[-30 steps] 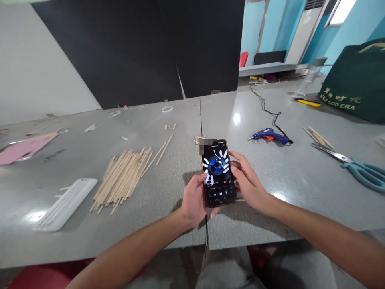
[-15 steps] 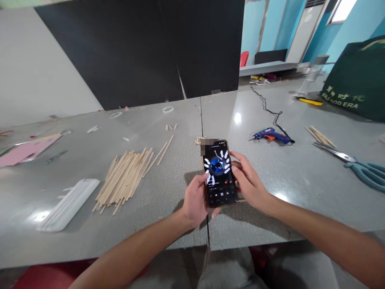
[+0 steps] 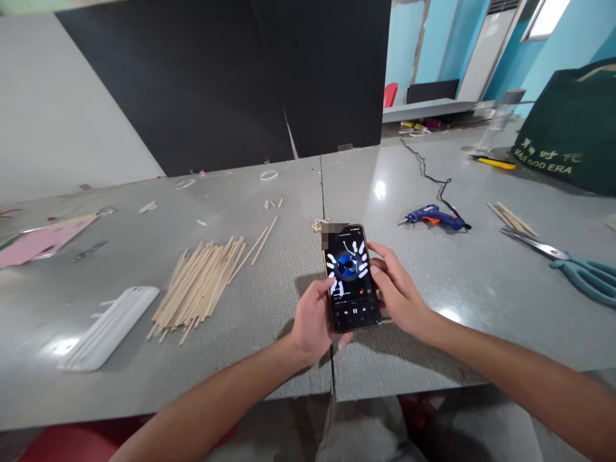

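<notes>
A black smartphone with a lit music-player screen is held above the grey table, near its front edge. My left hand grips the phone's lower left side, thumb resting on the screen's left edge. My right hand is wrapped around the phone's right side, fingers curled behind it. A pile of thin wooden sticks lies on the table to the left of the hands.
A white plastic strip lies far left, pink sheets beyond it. A blue glue gun with a black cord, more sticks, teal scissors, a yellow knife and a green bag sit at right.
</notes>
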Demonstrator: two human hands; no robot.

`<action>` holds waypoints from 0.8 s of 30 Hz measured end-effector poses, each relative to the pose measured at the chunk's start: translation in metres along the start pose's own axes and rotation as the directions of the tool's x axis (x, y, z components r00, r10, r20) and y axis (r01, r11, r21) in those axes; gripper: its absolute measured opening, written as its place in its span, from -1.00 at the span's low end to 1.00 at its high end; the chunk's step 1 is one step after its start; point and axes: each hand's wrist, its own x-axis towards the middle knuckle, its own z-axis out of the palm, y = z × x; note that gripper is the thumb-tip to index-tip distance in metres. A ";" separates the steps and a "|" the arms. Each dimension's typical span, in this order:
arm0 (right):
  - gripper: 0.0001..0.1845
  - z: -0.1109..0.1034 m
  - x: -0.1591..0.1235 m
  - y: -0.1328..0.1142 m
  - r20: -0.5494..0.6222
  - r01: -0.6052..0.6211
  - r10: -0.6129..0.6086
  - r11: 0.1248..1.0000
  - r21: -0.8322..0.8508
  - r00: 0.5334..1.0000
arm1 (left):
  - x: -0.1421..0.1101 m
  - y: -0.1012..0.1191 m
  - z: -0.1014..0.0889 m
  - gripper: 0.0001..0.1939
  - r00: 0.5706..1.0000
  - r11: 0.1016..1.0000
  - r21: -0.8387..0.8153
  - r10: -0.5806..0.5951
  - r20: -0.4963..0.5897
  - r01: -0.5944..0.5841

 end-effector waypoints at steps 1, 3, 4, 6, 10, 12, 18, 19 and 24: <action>-0.48 0.000 0.000 0.000 0.002 0.001 -0.001 1.000 -0.001 1.000 | 0.000 0.000 0.000 -0.55 1.000 1.000 0.000 0.000 -0.005 0.000; -0.48 0.000 0.000 0.000 0.006 0.000 0.000 1.000 0.003 1.000 | 0.000 0.000 0.001 -0.55 1.000 1.000 -0.005 0.001 -0.012 -0.001; -0.49 0.000 0.000 0.000 0.009 -0.004 0.004 1.000 0.006 1.000 | 0.000 0.000 0.001 -0.55 1.000 1.000 -0.010 0.002 -0.011 -0.002; -0.49 0.000 0.000 -0.001 0.008 -0.011 0.011 1.000 0.009 1.000 | 0.000 0.000 0.001 -0.58 1.000 1.000 -0.019 0.000 -0.006 0.000; -0.49 0.001 0.000 -0.004 0.002 -0.019 0.019 1.000 -0.002 1.000 | -0.001 0.001 0.002 -0.61 1.000 1.000 -0.026 -0.005 0.009 0.006; -0.49 0.001 0.000 -0.004 0.001 -0.017 0.017 1.000 -0.005 1.000 | -0.001 0.001 0.002 -0.60 1.000 1.000 -0.028 -0.007 0.004 0.007; -0.51 0.001 -0.001 -0.005 0.004 -0.017 0.017 1.000 0.002 1.000 | 0.000 0.000 0.002 -0.61 1.000 0.999 -0.043 -0.011 0.019 0.012; -0.51 0.001 -0.001 -0.005 0.002 -0.017 0.017 1.000 0.001 1.000 | -0.001 0.000 0.002 -0.60 1.000 0.999 -0.039 -0.011 0.020 0.012; -0.50 0.002 0.000 -0.005 -0.003 -0.020 0.020 1.000 0.004 1.000 | 0.000 -0.001 0.000 -0.57 1.000 1.000 -0.031 -0.007 0.021 0.007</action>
